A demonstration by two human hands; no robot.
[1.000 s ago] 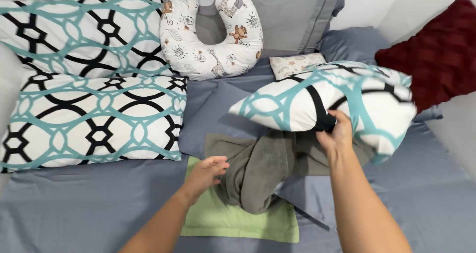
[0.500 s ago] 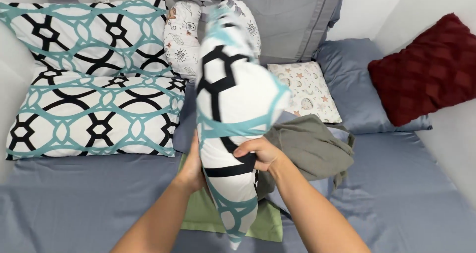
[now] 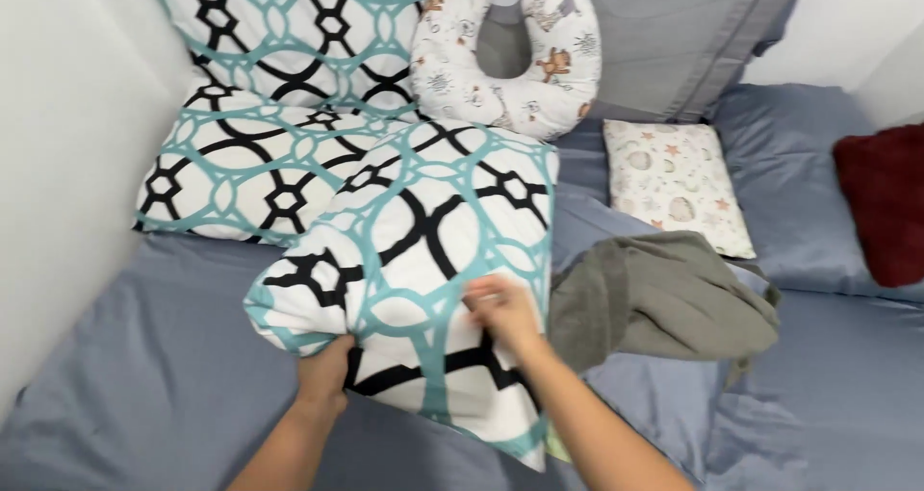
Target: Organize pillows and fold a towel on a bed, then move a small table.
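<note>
Two hands hold one patterned pillow (image 3: 423, 260) low over the bed (image 3: 164, 375), nearest the camera. The left hand (image 3: 325, 371) grips its lower edge from beneath, fingers curled under the fabric and mostly hidden, so how tightly they close I cannot tell. The right hand (image 3: 500, 308) lies on top of the cover, fingers bent and pressing or pinching the cloth; it is blurred, so the exact hold is unclear. The pillow tilts, its far corner resting against the two matching pillows (image 3: 279, 116) stacked by the wall.

The likely trouble, as I judge it: the grip is on loose cover rather than on the filling, so the pillow could sag or slide out of the hands toward the bed's near edge. Just beside its right edge lies a crumpled grey towel (image 3: 664, 298); a sweep to that side could drag it along. A push toward the wall could knock the stacked pair askew. Farther back sit a printed neck cushion (image 3: 510, 67), a small star-print pillow (image 3: 679, 183) and a dark red cushion (image 3: 890, 202), well apart.
</note>
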